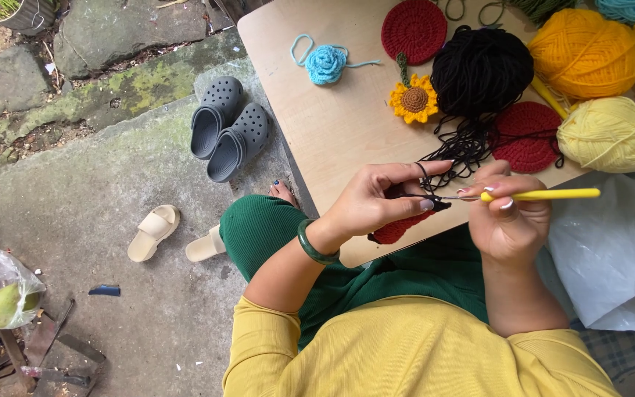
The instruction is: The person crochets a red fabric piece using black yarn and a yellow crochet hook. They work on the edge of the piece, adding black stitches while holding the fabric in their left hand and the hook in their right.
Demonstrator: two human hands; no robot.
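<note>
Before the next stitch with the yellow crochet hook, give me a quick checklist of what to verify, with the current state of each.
1. Right hand grips the yellow-handled crochet hook: ok.
2. Left hand pinches the dark red crocheted piece: ok.
3. Black yarn strand runs over the left hand's fingers: ok.
4. Hook tip caught in a loop: cannot tell, too small.
5. Loose black yarn pile free to feed: not ok, its strands lie tangled across the round red crocheted coaster.
6. Pale wooden table has bare room near the work: ok.
</note>
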